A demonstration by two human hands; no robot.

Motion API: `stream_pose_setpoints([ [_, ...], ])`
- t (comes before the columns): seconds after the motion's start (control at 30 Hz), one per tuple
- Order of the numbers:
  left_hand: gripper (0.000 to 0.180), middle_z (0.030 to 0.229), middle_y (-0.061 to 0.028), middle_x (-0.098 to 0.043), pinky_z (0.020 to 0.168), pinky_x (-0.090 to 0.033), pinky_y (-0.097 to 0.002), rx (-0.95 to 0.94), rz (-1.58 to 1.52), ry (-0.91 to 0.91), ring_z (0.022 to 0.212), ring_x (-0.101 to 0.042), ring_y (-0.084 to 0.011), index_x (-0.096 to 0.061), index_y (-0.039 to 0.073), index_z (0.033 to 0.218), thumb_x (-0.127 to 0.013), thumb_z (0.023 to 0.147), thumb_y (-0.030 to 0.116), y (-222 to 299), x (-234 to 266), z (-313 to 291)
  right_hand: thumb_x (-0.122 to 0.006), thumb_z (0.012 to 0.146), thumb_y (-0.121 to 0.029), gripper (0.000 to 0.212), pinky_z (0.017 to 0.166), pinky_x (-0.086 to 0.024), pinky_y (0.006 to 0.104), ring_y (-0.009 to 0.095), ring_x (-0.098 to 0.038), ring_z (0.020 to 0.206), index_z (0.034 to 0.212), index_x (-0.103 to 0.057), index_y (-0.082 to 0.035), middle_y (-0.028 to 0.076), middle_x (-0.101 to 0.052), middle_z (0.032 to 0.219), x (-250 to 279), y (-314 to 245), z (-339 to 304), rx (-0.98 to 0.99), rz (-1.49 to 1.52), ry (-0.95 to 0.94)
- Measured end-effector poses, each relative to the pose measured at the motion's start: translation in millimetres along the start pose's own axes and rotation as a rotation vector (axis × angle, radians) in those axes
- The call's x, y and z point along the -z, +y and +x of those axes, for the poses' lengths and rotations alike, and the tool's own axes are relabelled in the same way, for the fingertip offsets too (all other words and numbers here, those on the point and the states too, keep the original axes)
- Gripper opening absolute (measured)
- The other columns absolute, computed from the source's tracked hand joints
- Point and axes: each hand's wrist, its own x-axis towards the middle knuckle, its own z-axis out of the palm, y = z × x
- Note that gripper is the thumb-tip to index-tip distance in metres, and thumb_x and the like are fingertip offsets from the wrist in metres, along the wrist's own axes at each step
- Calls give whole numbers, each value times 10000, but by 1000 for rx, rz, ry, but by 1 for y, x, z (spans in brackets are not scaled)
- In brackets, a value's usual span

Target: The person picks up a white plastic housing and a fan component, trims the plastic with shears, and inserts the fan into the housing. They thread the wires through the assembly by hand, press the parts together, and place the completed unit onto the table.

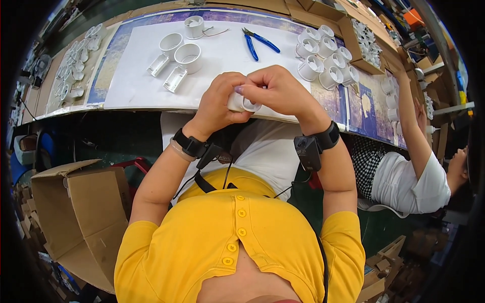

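Holding a small white cylindrical part (235,102) at the near edge of the surface (131,76), the left hand (222,98) is wrapped around its body, while the right hand (277,91) bends over its open end, its exact grip hidden; a slip could drop the part onto the lap (268,144). Just beyond, two rectangular white housings (176,79) and two open cups (188,57) might be knocked by a leftward sweep. Farther off, thin wires (218,33) beside another cup (194,28) could snag, and blue-handled pliers (251,47), handles spread, might catch a reaching hand.
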Motion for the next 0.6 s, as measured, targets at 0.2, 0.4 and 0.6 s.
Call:
stream_pose_setpoints([
  [0.2, 656, 1138, -93, -565, 926, -454, -370, -41, -50, 2, 1082, -532, -289, -523, 103, 1153, -797, 557, 96, 1, 3, -2, -619, 898, -198, 284, 529, -340, 209, 28, -403, 571, 689, -624, -7, -45, -514, 587, 18, -4, 7, 32, -96, 17],
  [0.4, 688, 1145, -110, -541, 933, -447, -364, -17, -160, 52, 1078, -533, -287, -487, 86, 1182, -809, 575, 89, -3, 3, -8, -600, 898, -131, 139, 633, -425, 228, 66, -494, 681, 876, -688, -26, 2, -607, 757, 27, -2, -12, 84, 66, 20],
  [0.6, 711, 1138, -110, -533, 934, -445, -363, -32, -173, 32, 1074, -533, -285, -469, 86, 1200, -818, 581, 98, -4, 2, -5, -628, 829, -13, 147, 782, -460, 271, 152, -571, 904, 951, -697, -56, 61, -633, 971, 15, 39, -18, 368, -62, 123],
])
